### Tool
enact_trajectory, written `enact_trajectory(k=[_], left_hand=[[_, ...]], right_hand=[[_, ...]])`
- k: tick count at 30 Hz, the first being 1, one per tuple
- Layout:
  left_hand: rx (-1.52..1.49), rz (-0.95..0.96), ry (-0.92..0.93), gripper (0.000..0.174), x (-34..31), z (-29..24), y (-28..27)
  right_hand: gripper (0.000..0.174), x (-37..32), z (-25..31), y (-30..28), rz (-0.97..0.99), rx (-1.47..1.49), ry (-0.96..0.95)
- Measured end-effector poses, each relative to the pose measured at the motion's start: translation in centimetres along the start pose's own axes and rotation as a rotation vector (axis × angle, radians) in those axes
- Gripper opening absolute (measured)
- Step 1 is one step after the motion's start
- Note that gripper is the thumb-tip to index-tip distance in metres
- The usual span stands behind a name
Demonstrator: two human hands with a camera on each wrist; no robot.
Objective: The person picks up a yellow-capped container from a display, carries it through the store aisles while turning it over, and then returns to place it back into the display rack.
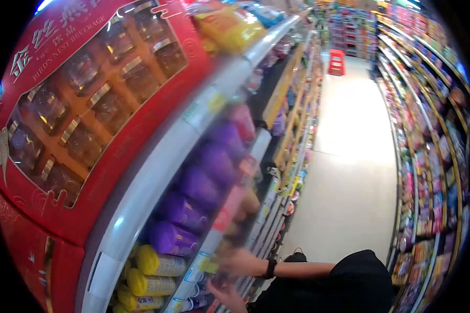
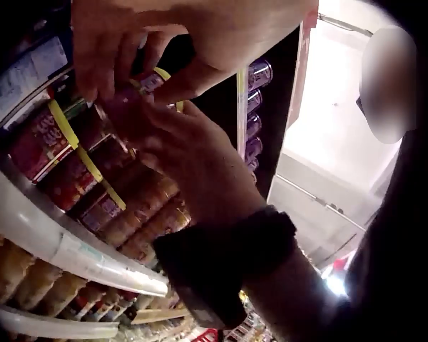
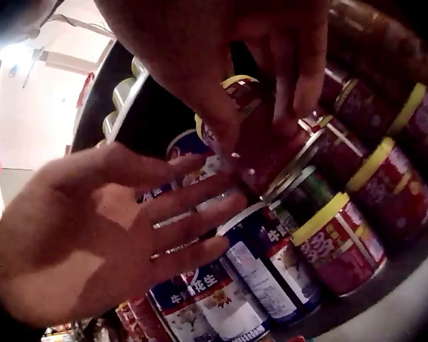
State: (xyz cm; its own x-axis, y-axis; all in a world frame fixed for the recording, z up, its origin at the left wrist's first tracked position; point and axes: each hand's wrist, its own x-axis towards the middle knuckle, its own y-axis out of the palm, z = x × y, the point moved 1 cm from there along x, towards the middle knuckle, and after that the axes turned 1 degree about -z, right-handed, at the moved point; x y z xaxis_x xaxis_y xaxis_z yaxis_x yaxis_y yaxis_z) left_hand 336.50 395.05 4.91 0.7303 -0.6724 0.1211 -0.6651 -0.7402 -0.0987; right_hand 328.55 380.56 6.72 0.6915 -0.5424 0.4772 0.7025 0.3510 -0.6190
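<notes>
Canned item [image 3: 260, 153], tilted, in the grip of the right hand [image 3: 200, 43], right at the shelf among like cans; can't tell if it touches them. Handling, my guess: full tin, moderately heavy for its size, stiff wall that won't give under normal finger pressure, could dent if dropped. Smooth printed side, probably a bit slippery. Best hold: thumb and fingers across opposite sides at mid-body; avoid lifting by the lid, looks like a plastic cap and might pop off.

Looks: short cylinder, dark red/maroon label, yellow lid at one end, silvery rim at the other. Print on it not legible, fingers cover a lot and light is dim.

Hands: right hand has thumb on one side, fingers bent over the other, can between. Left hand [image 3: 107, 221] is spread, palm showing, fingers nearly straight and reaching toward the can; contact unclear. Black wristband [image 1: 270, 268] on the right arm.

Around: red cans with yellow lids [image 3: 342, 246] stand just beside, blue-and-white cans [image 3: 271, 263] next to those, all behind a pale shelf edge [image 3: 406, 292]. Further out, head view: yellow-capped containers [image 1: 162, 261], purple containers [image 1: 175, 238] lined up past them, big red gift box [image 1: 109, 172] at left, red stool [image 1: 337, 62] far down the aisle.
</notes>
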Motion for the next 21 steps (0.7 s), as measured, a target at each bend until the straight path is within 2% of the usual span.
enact_trajectory(k=[2,3,5,7,8,11,13,14,15,17,19,21], left_hand=[[0.09,0.095,0.026,0.063,-1.5,-2.3,-0.5],[0.14,0.2,0.061,0.062,-1.2,-0.2,-1.3],[0.236,0.409,0.132,0.064,-0.6,7.8,-2.5],[0.101,0.772,0.031,0.065,-0.5,7.2,-2.1],[0.045,0.944,-0.038,0.065,-0.6,6.8,-2.0],[-0.135,1.304,-0.12,0.059,-2.3,6.2,0.8],[0.191,1.218,-0.013,0.06,-4.9,4.4,1.9],[0.127,1.297,0.038,0.065,-4.5,5.6,2.3],[0.058,1.376,0.085,0.069,-4.1,6.0,2.8],[0.04,1.373,-0.024,0.064,-5.1,6.6,3.7],[0.043,1.418,-0.025,0.061,-5.5,6.3,5.3],[0.051,1.469,-0.029,0.059,-6.1,5.7,7.3]], right_hand=[[0.053,-2.7,1.9,-1.9,-0.144,0.057,0.035],[0.063,-4.5,2.6,-2.4,-0.049,0.107,0.114],[0.062,-8.5,4.0,-2.5,-0.001,0.031,0.168],[0.061,-11.6,6.7,-4.2,0.073,-0.005,0.233],[0.059,-13.3,7.6,-4.5,0.035,-0.046,0.272],[0.057,-17.7,9.2,-4.5,-0.071,-0.093,0.351],[0.062,-19.5,10.3,-5.6,-0.042,-0.078,0.528],[0.064,-20.2,10.8,-6.1,-0.028,-0.063,0.616],[0.072,-20.9,10.9,-6.4,-0.056,-0.104,0.568],[0.072,-22.2,10.7,-6.5,-0.082,-0.139,0.594],[0.07,-23.2,10.0,-6.9,-0.048,-0.17,0.669],[0.069,-24.0,9.6,-7.7,-0.093,-0.176,0.679]])
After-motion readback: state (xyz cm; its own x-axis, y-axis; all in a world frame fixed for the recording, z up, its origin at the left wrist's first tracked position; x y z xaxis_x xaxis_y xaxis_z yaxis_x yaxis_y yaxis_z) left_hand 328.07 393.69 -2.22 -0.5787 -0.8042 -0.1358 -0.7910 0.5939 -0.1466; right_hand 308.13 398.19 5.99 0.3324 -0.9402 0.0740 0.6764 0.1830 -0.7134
